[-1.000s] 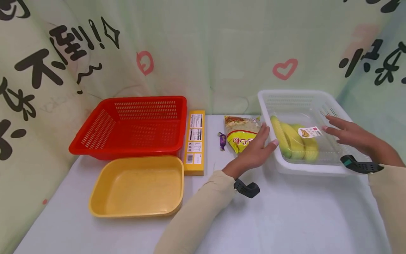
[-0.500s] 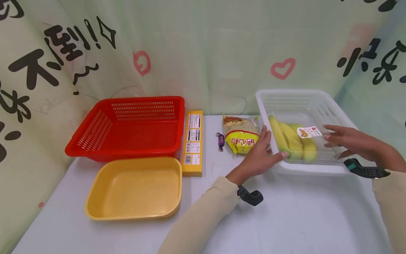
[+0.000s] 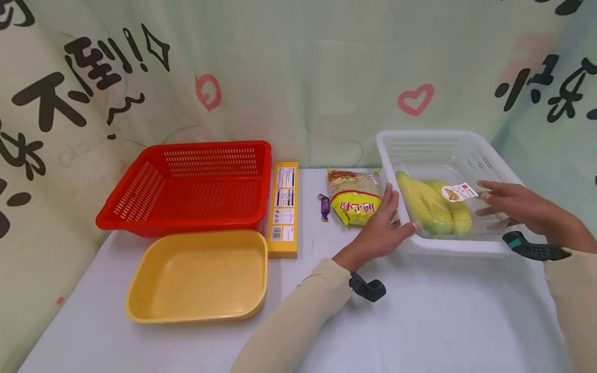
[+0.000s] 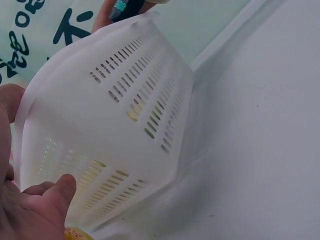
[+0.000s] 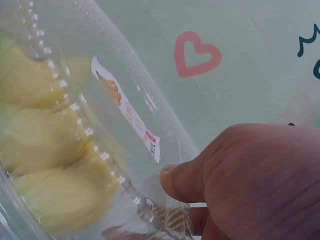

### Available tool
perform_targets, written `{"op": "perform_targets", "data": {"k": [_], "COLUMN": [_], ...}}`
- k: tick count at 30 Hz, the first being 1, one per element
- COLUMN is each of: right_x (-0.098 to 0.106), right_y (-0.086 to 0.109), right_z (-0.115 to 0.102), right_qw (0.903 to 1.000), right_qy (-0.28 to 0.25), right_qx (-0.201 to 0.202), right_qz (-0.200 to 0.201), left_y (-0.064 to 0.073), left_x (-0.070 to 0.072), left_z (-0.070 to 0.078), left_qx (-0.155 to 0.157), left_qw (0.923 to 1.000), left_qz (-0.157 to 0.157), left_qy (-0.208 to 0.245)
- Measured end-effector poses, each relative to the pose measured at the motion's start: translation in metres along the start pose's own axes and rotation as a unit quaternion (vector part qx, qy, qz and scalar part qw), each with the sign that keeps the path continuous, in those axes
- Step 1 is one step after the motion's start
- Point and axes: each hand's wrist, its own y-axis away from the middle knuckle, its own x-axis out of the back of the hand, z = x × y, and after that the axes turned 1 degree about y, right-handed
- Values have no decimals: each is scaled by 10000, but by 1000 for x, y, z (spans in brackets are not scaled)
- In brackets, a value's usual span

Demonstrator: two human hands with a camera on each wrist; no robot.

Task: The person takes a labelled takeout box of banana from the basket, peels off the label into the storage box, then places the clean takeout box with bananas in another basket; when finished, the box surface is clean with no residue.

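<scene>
A white slotted basket [image 3: 466, 248] stands at the right of the table. Inside it is a clear plastic box of bananas [image 3: 431, 210] with a white label, its right end slightly raised. My right hand [image 3: 536, 210] pinches that end; in the right wrist view the thumb [image 5: 187, 182] presses on top, with fingers underneath partly hidden. My left hand [image 3: 380, 228] holds the basket's left rim, its thumb over the edge and its fingers along the outer wall. The left wrist view shows this hand [image 4: 35, 210] against the basket wall [image 4: 75, 115].
Left of the basket lie a yellow bag of noodles [image 3: 356, 199] and a purple-wrapped candy [image 3: 324, 207]. Further left are a long yellow box [image 3: 283, 243], a red basket [image 3: 186, 226] and a yellow tray [image 3: 196, 313]. A printed curtain [image 3: 345, 77] hangs behind.
My left hand has moved onto the basket's left rim. The right hand has come down and taken hold of the banana box, which is now tilted, with the bananas and label shifted.
</scene>
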Motion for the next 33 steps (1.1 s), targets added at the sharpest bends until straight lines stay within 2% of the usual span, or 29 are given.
{"op": "perform_targets", "data": {"k": [8, 16, 22, 26, 33], "right_x": [7, 15, 21, 24, 32], "right_y": [-1, 6, 9, 11, 16], "right_z": [0, -5, -9, -11, -16], "right_qw": [9999, 9996, 9994, 9993, 9987], "right_qy": [4, 132, 60, 80, -35], "right_qx": [-140, -172, -234, -135, -107], "right_qz": [90, 201, 244, 334, 501], "left_y": [-1, 0, 0, -1, 1], "left_x": [2, 2, 6, 9, 16], "left_z": [2, 1, 3, 3, 4], "left_qx": [-122, -137, -236, -266, -492], "left_qw": [9997, 9992, 9978, 9960, 9948], "left_qz": [-154, -305, -338, -311, -349], "left_qy": [-137, -229, -523, -790, -821]}}
